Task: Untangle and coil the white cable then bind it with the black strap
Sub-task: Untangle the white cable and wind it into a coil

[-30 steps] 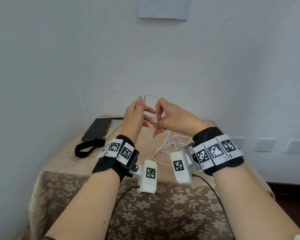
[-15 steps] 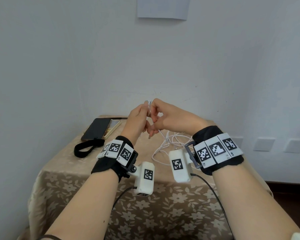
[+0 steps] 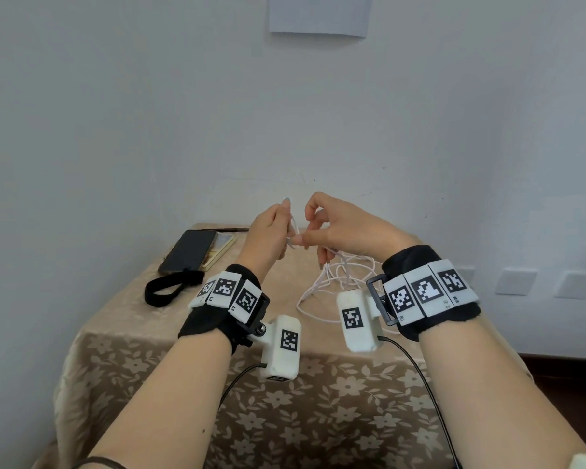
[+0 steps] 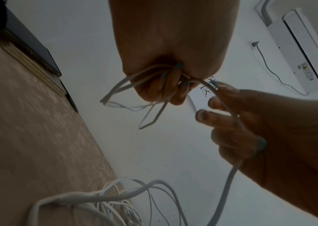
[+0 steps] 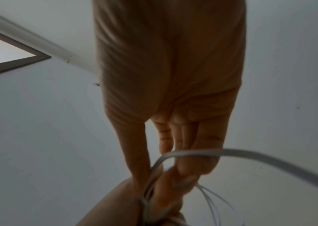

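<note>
Both wrists are being held up above the counter (image 3: 122,360), which is covered in a floral cloth. Nearest, the loose tangle of the white cable (image 3: 322,282) is lying on the counter below the right wrist, with one strand being lifted from it to the hands. Above it, the left hand (image 3: 268,231) is being kept clenched around several small loops of the cable; in the left wrist view the loops are hanging out under the curled fingers (image 4: 165,85). The right hand (image 3: 339,225) is being kept close beside it, thumb and forefinger pinching the running strand just at the left hand's grip, the other fingers lightly curled. Farther left, the black strap (image 3: 170,287) is lying untouched on the counter, just in front of a dark phone (image 3: 188,250) resting on a thin book. The cable is judged light, thin and limp, slightly springy, so loops are likely to slip or spring open unless held at the gathered point; the free strand is best taken close to the bundle. Compared with half a second ago, the hands are being drawn slightly apart, and a gap is now being shown between them where fingers were overlapping.
</note>
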